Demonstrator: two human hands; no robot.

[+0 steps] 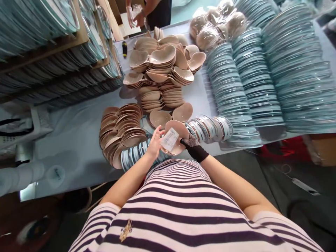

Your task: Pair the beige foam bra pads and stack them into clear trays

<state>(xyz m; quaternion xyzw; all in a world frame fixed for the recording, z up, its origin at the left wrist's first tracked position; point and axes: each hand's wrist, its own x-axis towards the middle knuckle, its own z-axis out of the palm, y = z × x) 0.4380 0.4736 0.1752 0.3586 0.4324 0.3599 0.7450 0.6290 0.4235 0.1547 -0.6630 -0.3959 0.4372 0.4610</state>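
A beige molded bra cup pair (176, 126) is in front of my body, tilted up toward me. My right hand (191, 142), in a black fingerless glove with a dotted palm, is closed on its right edge. A small white printed label packet (170, 139) lies against the cups' inner face. My bare left hand (155, 141) is at the packet's left edge, fingers stretched and slightly apart; whether it grips the edge is hard to see. Just beyond lies another beige cup pair (160, 118). Nested cups (123, 122) stand in a row to the left.
Stacked beige cups (162, 56) cover the table's middle. Rows of clear plastic-like hoops (246, 77) fill the right; round clear pieces (210, 128) lie near my right hand. Bagged cups (217, 24) sit at the back. Racks (52, 45) stand left. Another person's hands (139, 15) are beyond the table.
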